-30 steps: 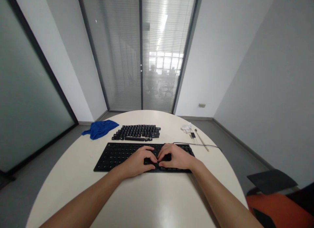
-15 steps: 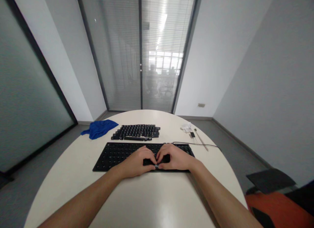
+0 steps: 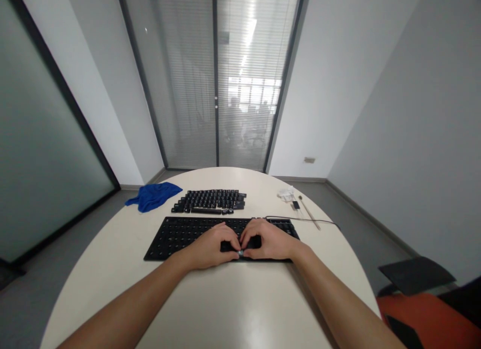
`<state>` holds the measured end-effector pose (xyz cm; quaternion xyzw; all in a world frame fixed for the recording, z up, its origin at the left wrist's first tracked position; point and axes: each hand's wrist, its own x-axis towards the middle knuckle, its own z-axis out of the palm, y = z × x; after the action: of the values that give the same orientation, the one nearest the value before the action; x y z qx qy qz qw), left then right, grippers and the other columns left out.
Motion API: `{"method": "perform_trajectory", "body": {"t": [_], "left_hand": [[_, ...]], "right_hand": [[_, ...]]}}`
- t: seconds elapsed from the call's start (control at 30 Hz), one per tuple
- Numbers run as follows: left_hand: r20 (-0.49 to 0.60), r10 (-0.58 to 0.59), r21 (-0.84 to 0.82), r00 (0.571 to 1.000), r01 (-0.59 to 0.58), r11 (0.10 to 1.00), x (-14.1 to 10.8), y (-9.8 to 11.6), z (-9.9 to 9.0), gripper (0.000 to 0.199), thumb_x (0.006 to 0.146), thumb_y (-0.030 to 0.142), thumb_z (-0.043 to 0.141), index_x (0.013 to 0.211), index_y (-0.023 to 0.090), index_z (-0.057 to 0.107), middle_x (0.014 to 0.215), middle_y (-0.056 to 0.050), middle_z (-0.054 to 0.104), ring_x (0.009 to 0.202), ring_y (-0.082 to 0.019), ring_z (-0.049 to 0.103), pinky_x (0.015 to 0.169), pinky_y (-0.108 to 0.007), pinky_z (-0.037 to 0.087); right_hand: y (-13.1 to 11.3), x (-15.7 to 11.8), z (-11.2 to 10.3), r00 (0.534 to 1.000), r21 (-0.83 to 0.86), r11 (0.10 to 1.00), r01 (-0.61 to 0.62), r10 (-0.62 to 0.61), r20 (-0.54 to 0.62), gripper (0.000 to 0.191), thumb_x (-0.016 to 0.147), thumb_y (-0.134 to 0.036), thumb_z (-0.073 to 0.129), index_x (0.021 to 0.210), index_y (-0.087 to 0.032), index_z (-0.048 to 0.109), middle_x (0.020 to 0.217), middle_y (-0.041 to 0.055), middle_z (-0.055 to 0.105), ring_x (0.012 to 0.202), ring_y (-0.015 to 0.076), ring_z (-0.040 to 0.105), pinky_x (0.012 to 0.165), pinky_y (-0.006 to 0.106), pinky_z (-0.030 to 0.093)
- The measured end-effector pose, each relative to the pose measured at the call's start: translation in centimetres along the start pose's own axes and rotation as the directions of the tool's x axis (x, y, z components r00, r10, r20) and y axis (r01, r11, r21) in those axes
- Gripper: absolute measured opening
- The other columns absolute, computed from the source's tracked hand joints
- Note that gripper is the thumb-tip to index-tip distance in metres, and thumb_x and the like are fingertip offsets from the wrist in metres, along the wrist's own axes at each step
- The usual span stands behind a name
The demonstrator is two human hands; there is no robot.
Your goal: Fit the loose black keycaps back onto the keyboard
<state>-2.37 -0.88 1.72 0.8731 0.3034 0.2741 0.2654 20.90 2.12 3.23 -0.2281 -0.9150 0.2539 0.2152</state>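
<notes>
A black keyboard (image 3: 176,238) lies in front of me, its left part bare of keycaps with rows of small switch points showing. Over its near edge, right of the middle, my left hand (image 3: 218,244) and my right hand (image 3: 265,241) meet fingertip to fingertip. Thumb and fingers of both hands pinch a small, shiny greyish piece (image 3: 241,252) between them, too small to make out its kind. Both hands hide the keyboard under them. Behind it, loose black keycaps (image 3: 212,198) are laid out in rows, with a long spacebar (image 3: 206,211) at the front.
A crumpled blue cloth (image 3: 156,196) lies at the back left of the round white table (image 3: 225,309). To the right are white crumpled wrapping (image 3: 286,193), a small black piece (image 3: 296,205), a thin brush (image 3: 310,213) and the keyboard's cable (image 3: 323,221). An orange chair (image 3: 424,319) stands at right.
The view has shifted very slightly. Both hands stay pinched together at the same place on the keyboard, and the greyish piece between the fingertips shows a little more.
</notes>
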Motion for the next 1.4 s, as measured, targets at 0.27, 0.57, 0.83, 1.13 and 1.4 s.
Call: {"method": "perform_trajectory", "body": {"t": [0.27,0.57,0.83,1.13,1.4], "left_hand": [[0.012,-0.005,-0.033,1.0,0.005,0.999,0.0,-0.1,-0.2,0.003,0.084,0.021,0.073,0.083,0.022,0.07,0.095,0.0,0.075,0.094,-0.017,0.068,0.112,-0.042,0.031],[0.024,-0.132,-0.074,0.991,0.133,0.988,0.1,-0.4,0.0,0.006,0.086,0.022,0.071,0.091,0.024,0.073,0.098,0.001,0.077,0.093,-0.017,0.069,0.12,-0.049,0.017],[-0.015,-0.139,-0.067,0.99,0.138,0.988,0.0,-1.3,0.5,0.008,0.086,0.025,0.073,0.094,0.025,0.074,0.101,0.001,0.077,0.1,-0.019,0.067,0.12,-0.047,0.02],[-0.011,-0.104,-0.052,0.994,0.104,0.993,-0.1,-1.5,0.7,0.009,0.085,0.031,0.075,0.091,0.025,0.073,0.101,0.001,0.076,0.101,-0.018,0.067,0.119,-0.046,0.02],[-0.035,-0.056,-0.032,0.998,0.054,0.998,0.1,0.1,0.3,0.002,0.084,0.023,0.074,0.083,0.022,0.072,0.092,0.0,0.076,0.093,-0.018,0.067,0.113,-0.044,0.029]], "right_hand": [[-0.3,0.1,-0.1,1.0,-0.012,1.0,-0.012,0.012,0.011,0.012,0.076,-0.03,0.08,0.085,-0.023,0.077,0.092,0.0002,0.077,0.09,0.0179,0.068,0.09,0.032,0.046],[-0.6,0.1,-0.1,0.999,-0.056,0.998,-0.038,0.038,0.004,0.004,0.079,-0.024,0.076,0.082,-0.021,0.076,0.103,0.0043,0.073,0.096,0.0192,0.067,0.093,0.034,0.047],[-0.5,0.1,-0.1,0.999,-0.053,0.998,-0.035,0.035,-0.006,0.004,0.08,-0.022,0.074,0.083,-0.021,0.074,0.106,0.0051,0.071,0.099,0.0194,0.066,0.093,0.035,0.047],[-0.2,0.0,-0.1,0.999,-0.036,0.998,-0.05,0.05,0.008,0.005,0.078,-0.027,0.077,0.078,-0.021,0.076,0.108,0.0048,0.069,0.098,0.0194,0.066,0.094,0.035,0.047],[-0.2,0.0,-0.1,0.999,-0.016,0.999,-0.033,0.033,0.003,0.007,0.076,-0.026,0.079,0.08,-0.022,0.076,0.106,0.0039,0.071,0.097,0.0193,0.066,0.095,0.035,0.047]]}}
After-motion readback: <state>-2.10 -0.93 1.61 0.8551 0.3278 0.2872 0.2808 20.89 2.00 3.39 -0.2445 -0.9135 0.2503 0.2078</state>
